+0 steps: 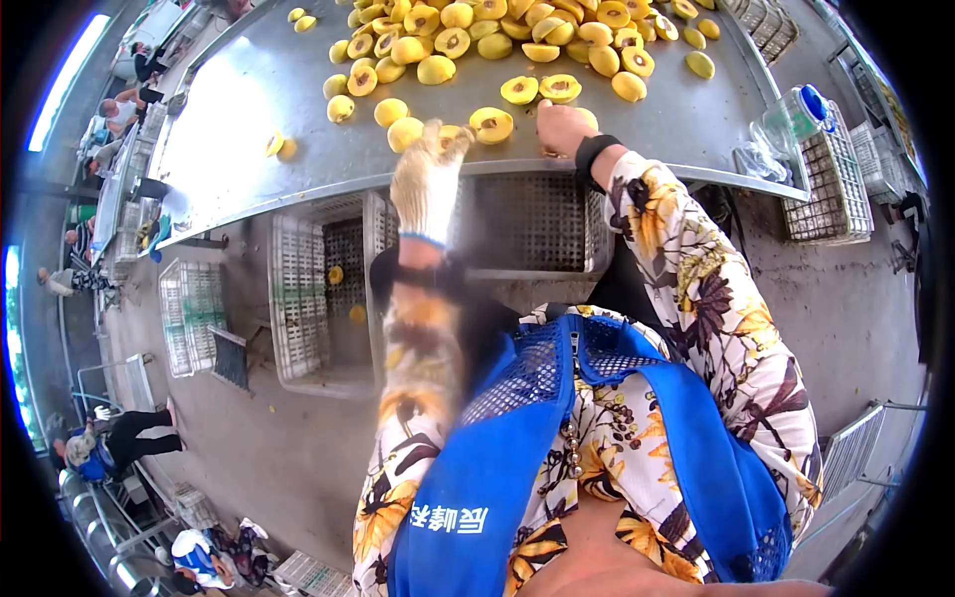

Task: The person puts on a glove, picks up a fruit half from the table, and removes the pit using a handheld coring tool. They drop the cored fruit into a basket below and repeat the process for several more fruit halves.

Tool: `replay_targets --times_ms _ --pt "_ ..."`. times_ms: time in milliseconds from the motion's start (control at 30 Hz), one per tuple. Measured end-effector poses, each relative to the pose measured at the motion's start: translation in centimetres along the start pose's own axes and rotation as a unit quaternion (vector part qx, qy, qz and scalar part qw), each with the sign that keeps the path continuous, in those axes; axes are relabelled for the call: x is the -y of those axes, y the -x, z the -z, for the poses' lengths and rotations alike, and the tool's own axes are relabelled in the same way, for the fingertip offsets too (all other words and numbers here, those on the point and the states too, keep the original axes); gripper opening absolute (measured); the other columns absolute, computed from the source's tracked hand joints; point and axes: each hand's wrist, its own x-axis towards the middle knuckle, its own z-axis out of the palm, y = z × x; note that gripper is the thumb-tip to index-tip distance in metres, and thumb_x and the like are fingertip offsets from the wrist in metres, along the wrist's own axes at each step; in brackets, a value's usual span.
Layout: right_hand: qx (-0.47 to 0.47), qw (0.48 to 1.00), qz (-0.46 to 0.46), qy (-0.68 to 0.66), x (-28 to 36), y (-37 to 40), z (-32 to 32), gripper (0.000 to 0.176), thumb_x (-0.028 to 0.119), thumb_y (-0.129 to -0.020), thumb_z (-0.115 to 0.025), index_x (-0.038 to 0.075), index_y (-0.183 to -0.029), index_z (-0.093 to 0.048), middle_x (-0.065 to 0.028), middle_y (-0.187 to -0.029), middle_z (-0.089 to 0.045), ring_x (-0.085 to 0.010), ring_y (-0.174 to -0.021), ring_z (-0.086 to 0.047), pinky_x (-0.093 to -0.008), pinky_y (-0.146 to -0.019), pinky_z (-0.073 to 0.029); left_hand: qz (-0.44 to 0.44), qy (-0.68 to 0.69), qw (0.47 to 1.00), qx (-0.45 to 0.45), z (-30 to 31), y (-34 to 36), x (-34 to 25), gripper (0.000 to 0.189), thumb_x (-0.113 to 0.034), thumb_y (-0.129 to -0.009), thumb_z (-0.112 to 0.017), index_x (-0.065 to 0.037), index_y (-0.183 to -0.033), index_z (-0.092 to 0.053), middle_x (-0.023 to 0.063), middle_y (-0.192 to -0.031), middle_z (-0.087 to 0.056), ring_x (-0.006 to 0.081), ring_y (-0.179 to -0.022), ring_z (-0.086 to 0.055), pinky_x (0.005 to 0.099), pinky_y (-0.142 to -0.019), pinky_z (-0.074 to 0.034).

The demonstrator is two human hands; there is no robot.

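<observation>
My left hand [428,184], in a cream knitted glove, reaches over the near edge of the metal table. Its fingers are closed about a yellow peach half [451,132], which shows between them. My right hand [565,129] is bare, with a black band on the wrist, and is curled closed above the table. Some yellow shows at its far side, but what it holds is hidden. Just beyond it lie two peach halves [560,89] with the cut faces up. Another cut half [491,125] lies between my hands, and a peach [405,133] sits beside my left fingers.
A heap of halved yellow peaches [453,42] covers the far part of the metal table [259,109]. Plastic crates [298,308] stand below its near edge. At the right are a blue-lidded clear jar [811,107] and another crate [834,189]. Other people are at the left.
</observation>
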Motion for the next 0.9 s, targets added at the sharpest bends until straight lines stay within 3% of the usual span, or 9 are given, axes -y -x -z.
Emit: replay_targets --times_ms 100,167,233,400,567,633,767,833,900 --pt "0.195 0.979 -0.025 -0.058 1.5 3.1 6.2 0.034 0.007 -0.075 -0.056 -0.008 -0.105 -0.049 -0.0225 -0.085 -0.062 -0.0286 -0.076 -0.066 -0.0348 -0.061 -0.053 -0.02 -0.111 0.993 0.045 -1.9 -3.7 1.9 0.058 -0.051 -0.079 -0.059 -0.01 -0.119 -0.052 0.016 -0.114 -0.059 0.0311 -0.105 -0.056 0.0417 -0.086 -0.046" --pt "0.151 0.941 -0.008 -0.304 -0.3 4.2 5.8 0.029 0.005 -0.076 -0.055 -0.007 -0.102 -0.05 -0.0154 -0.083 -0.062 -0.0211 -0.07 -0.065 -0.0315 -0.056 -0.052 -0.023 -0.164 0.977 0.137 -2.7 -4.8 2.3 0.064 -0.052 -0.076 -0.062 -0.01 -0.123 -0.048 0.0164 -0.118 -0.056 0.031 -0.109 -0.054 0.0431 -0.089 -0.045" --pt "0.114 0.826 0.018 -0.552 -2.9 4.5 4.0 0.026 0.007 -0.077 -0.057 -0.004 -0.1 -0.051 -0.0118 -0.082 -0.062 -0.0188 -0.069 -0.064 -0.0296 -0.057 -0.052 -0.022 -0.205 0.945 0.255 -5.0 -5.7 3.4 0.07 -0.052 -0.073 -0.064 -0.011 -0.127 -0.044 0.0168 -0.121 -0.053 0.0311 -0.112 -0.052 0.044 -0.091 -0.043" --pt "0.024 0.701 0.016 -0.713 -1.5 9.0 4.3 0.016 0.012 -0.082 -0.06 0.001 -0.091 -0.054 -0.0022 -0.067 -0.053 -0.009 -0.056 -0.051 -0.0226 -0.05 -0.041 -0.026 -0.21 0.921 0.327 -6.9 -8.4 4.4 0.06 -0.04 -0.07 -0.063 -0.01 -0.121 -0.053 0.0218 -0.115 -0.057 0.036 -0.105 -0.055 0.0408 -0.091 -0.044" --pt "-0.029 0.764 -0.007 -0.645 -0.9 10.8 -0.3 0.013 0.012 -0.085 -0.063 0.002 -0.089 -0.055 0.0005 -0.067 -0.052 -0.0069 -0.049 -0.048 -0.0225 -0.045 -0.041 -0.029 -0.054 0.978 0.198 -5.0 -5.5 2.5 0.045 -0.03 -0.068 -0.069 -0.01 -0.108 -0.063 0.0192 -0.105 -0.062 0.0339 -0.094 -0.061 0.0388 -0.086 -0.047" --pt "-0.084 0.73 0.009 -0.678 0.6 12.3 -1.2 0.012 0.013 -0.085 -0.064 0.004 -0.088 -0.056 0.0013 -0.066 -0.052 -0.0069 -0.051 -0.051 -0.0221 -0.048 -0.043 -0.22 -0.055 0.974 0.015 -5.2 -3.6 2.0 0.041 -0.025 -0.068 -0.071 -0.009 -0.105 -0.064 0.0195 -0.106 -0.061 0.0341 -0.092 -0.061 0.0376 -0.083 -0.049" --pt "-0.024 0.73 -0.04 -0.682 0.0 14.1 -1.9 0.014 0.02 -0.087 -0.063 0.007 -0.088 -0.057 0.0042 -0.064 -0.05 -0.0043 -0.053 -0.045 -0.0212 -0.046 -0.035 -0.285 0.015 0.958 0.025 -4.3 2.0 -2.6 0.04 -0.018 -0.07 -0.071 -0.008 -0.107 -0.062 0.0181 -0.113 -0.057 0.034 -0.1 -0.058 0.0363 -0.086 -0.049" --pt "0.019 0.734 -0.046 -0.678 -0.8 14.3 -2.9 0.03 0.034 -0.087 -0.062 0.005 -0.093 -0.058 0.0049 -0.066 -0.049 -0.004 -0.05 -0.041 -0.0215 -0.044 -0.031 -0.385 -0.022 0.923 0.016 -4.9 4.3 -3.9 0.045 -0.017 -0.071 -0.07 -0.006 -0.113 -0.058 0.0183 -0.12 -0.054 0.0338 -0.106 -0.054 0.0365 -0.089 -0.047" --pt "0.052 0.744 -0.055 -0.664 -0.9 15.0 -2.9 0.04 0.042 -0.086 -0.061 0.003 -0.096 -0.058 0.0052 -0.065 -0.049 -0.0044 -0.048 -0.039 -0.0219 -0.043 -0.03 -0.369 -0.005 0.929 0.017 -6.4 6.4 -4.4 0.052 -0.015 -0.071 -0.069 -0.005 -0.119 -0.053 0.0186 -0.126 -0.049 0.0335 -0.112 -0.05 0.0369 -0.094 -0.043"
